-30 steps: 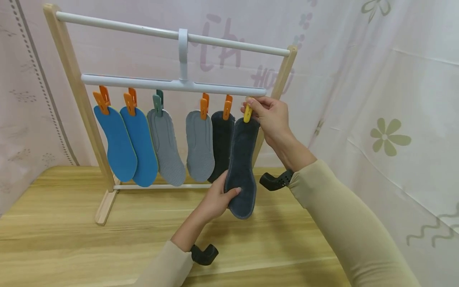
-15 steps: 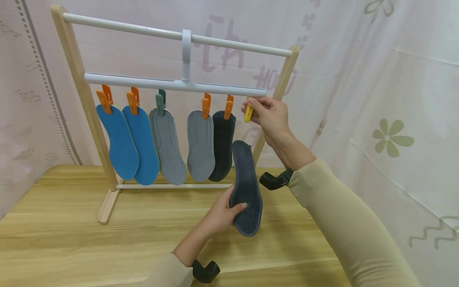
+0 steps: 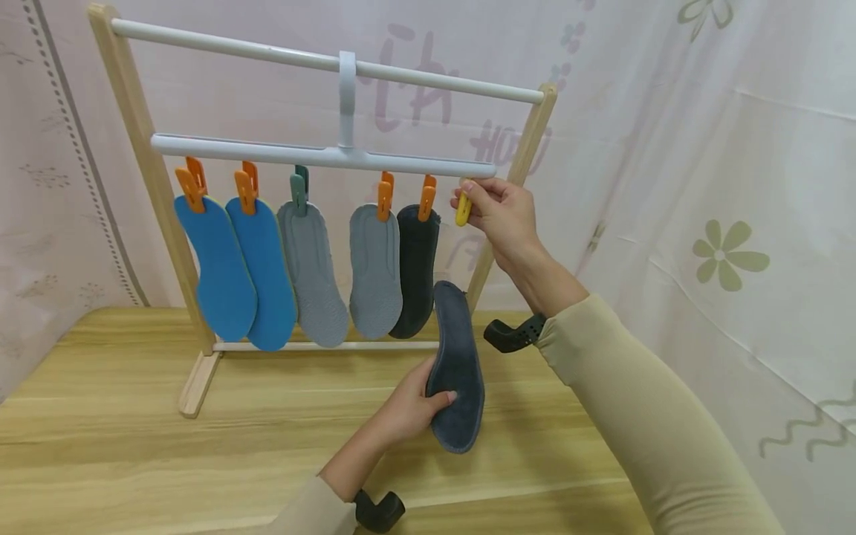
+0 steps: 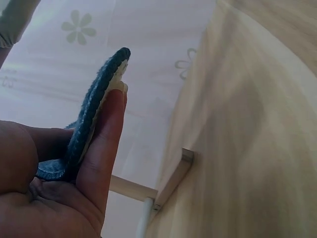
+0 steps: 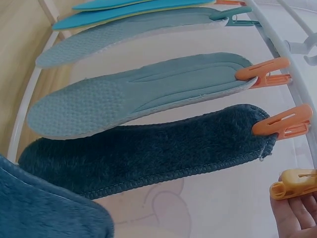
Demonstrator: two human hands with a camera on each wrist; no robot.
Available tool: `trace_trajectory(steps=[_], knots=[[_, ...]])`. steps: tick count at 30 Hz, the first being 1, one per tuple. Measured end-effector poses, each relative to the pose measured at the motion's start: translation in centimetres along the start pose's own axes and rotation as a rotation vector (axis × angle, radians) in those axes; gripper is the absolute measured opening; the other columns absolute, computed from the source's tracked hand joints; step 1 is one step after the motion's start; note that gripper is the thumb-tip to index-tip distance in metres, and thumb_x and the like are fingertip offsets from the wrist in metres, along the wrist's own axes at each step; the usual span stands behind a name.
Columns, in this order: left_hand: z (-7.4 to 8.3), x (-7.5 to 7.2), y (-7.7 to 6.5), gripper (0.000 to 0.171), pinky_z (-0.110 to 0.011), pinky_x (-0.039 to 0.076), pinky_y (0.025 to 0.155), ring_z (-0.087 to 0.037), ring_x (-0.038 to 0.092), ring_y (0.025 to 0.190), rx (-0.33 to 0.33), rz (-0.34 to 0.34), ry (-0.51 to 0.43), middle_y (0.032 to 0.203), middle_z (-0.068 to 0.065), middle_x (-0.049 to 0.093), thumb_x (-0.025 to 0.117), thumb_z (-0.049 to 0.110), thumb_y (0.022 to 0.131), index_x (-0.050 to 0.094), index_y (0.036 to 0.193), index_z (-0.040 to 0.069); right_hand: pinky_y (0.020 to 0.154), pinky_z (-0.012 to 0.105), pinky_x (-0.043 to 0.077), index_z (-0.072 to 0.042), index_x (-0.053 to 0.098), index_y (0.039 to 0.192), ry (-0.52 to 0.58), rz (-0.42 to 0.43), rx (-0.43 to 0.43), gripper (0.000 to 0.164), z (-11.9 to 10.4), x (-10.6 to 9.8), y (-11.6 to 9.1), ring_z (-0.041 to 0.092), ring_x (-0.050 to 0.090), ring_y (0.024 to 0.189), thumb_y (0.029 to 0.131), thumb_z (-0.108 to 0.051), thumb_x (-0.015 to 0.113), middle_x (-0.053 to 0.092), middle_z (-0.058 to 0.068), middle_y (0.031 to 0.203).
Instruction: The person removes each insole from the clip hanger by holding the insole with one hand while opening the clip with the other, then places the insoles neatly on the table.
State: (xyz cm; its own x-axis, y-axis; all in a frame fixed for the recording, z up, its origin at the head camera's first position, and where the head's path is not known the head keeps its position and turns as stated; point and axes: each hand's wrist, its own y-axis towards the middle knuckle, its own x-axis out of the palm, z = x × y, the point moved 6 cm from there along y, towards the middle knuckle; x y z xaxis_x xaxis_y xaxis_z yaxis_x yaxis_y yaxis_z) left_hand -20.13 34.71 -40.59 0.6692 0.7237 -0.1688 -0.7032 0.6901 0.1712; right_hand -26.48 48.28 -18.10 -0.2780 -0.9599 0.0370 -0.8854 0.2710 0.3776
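My left hand [image 3: 406, 407] grips a dark grey fuzzy insole [image 3: 458, 349] around its lower part, thumb across the front. Its narrow upper end is free of any clip. In the left wrist view the insole [image 4: 91, 111] shows edge-on between thumb and fingers. At the right end of the white hanger [image 3: 267, 152], my right hand [image 3: 506, 215] pinches a yellow clothespin [image 3: 464, 208], just under the bar. A matching dark insole [image 3: 417, 275] hangs from an orange clothespin [image 3: 427, 199] to the left of it.
Two blue insoles [image 3: 217, 275] and two light grey insoles [image 3: 374, 275] hang by clothespins farther left. The hanger hooks over a wooden rack's white rail [image 3: 234, 50]. The rack stands on a wood-grain table [image 3: 281, 431]. A patterned curtain [image 3: 669, 171] surrounds it.
The dark insole came out of the yellow clothespin, and my left hand moved down with it. My right hand stayed at the hanger's end, pinching the clothespin.
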Motion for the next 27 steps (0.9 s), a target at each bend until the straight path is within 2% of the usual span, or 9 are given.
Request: trace_trajectory(steps=[6,14,18,22,27], knots=[[-0.5,0.4,-0.9,0.066,-0.044,0.055,0.1,-0.032,0.066,0.119,-0.033,-0.003,-0.002,0.138,-0.019,0.06,0.06,0.002,0.099,0.031,0.157,0.012,0.09,0.032,0.06,0.004,0.066,0.12,-0.029,0.004,0.007,0.031,-0.3,-0.4,-0.3,0.016,0.076,0.09,0.098,-0.017,0.067,0.075,0.012,0.104],[-2.1,1.1,-2.2,0.076,-0.037,0.062,0.08,-0.031,0.074,0.098,-0.136,-0.023,-0.118,0.133,-0.024,0.061,0.062,-0.003,0.096,0.023,0.16,0.011,0.096,0.036,0.058,0.005,0.065,0.123,-0.043,-0.003,0.027,0.033,-0.3,0.0,-0.5,0.015,0.075,0.094,0.099,-0.018,0.066,0.074,0.014,0.112],[-2.7,1.4,-2.6,0.078,-0.039,0.063,0.072,-0.031,0.075,0.092,-0.188,-0.037,-0.179,0.127,-0.022,0.064,0.063,-0.001,0.096,0.022,0.161,0.016,0.094,0.035,0.059,0.004,0.065,0.12,-0.046,0.002,0.026,0.031,-0.3,0.1,-0.5,0.017,0.076,0.095,0.099,-0.018,0.066,0.075,0.008,0.103],[-3.0,1.7,-2.4,0.079,-0.043,0.063,0.063,-0.032,0.076,0.086,-0.221,-0.036,-0.236,0.119,-0.021,0.067,0.063,-0.002,0.096,0.022,0.161,0.02,0.093,0.035,0.059,0.004,0.066,0.12,-0.053,-0.002,0.03,0.031,-0.1,0.1,-0.1,0.021,0.076,0.099,0.098,-0.019,0.066,0.075,0.006,0.1],[-3.4,2.0,-2.1,0.078,-0.045,0.063,0.062,-0.036,0.076,0.086,-0.235,-0.033,-0.257,0.113,-0.022,0.07,0.063,-0.005,0.095,0.024,0.159,0.016,0.094,0.036,0.059,0.004,0.066,0.122,-0.071,-0.01,0.031,0.034,0.2,0.1,0.2,0.029,0.073,0.108,0.099,-0.021,0.066,0.075,0.004,0.099]])
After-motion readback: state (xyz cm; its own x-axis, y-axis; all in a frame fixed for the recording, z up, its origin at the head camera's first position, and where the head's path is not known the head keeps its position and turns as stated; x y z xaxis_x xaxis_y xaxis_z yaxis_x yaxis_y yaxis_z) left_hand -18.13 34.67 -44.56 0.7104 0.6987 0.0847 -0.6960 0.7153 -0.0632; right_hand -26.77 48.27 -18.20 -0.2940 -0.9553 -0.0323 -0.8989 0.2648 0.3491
